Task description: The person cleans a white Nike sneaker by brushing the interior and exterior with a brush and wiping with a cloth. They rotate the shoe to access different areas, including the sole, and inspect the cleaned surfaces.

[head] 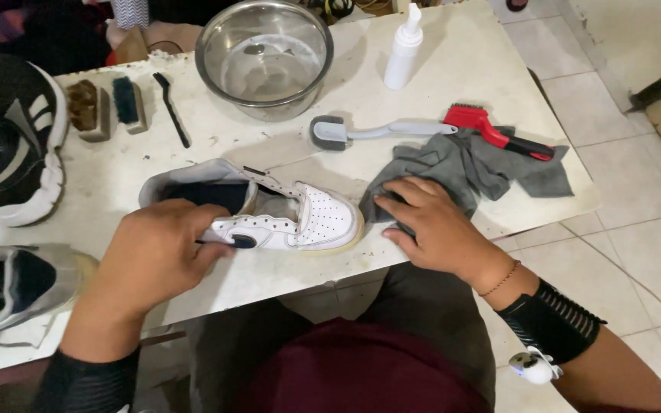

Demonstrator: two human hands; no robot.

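A white sneaker [300, 218] lies on its side on the white table [453, 61], toe pointing right. My left hand [154, 256] grips the sneaker's heel side, fingers curled against it. My right hand [434, 226] rests on a crumpled grey cloth [468, 168] just right of the toe, fingers closed on a fold of it.
A steel bowl [264, 57] stands at the back centre, a white pump bottle [404, 50] beside it. A grey brush [330, 131] and a red brush [491, 130] lie behind the cloth. Two small brushes [105, 107] and a thin black brush [172, 111] lie back left. Other shoes [13, 138] sit at left.
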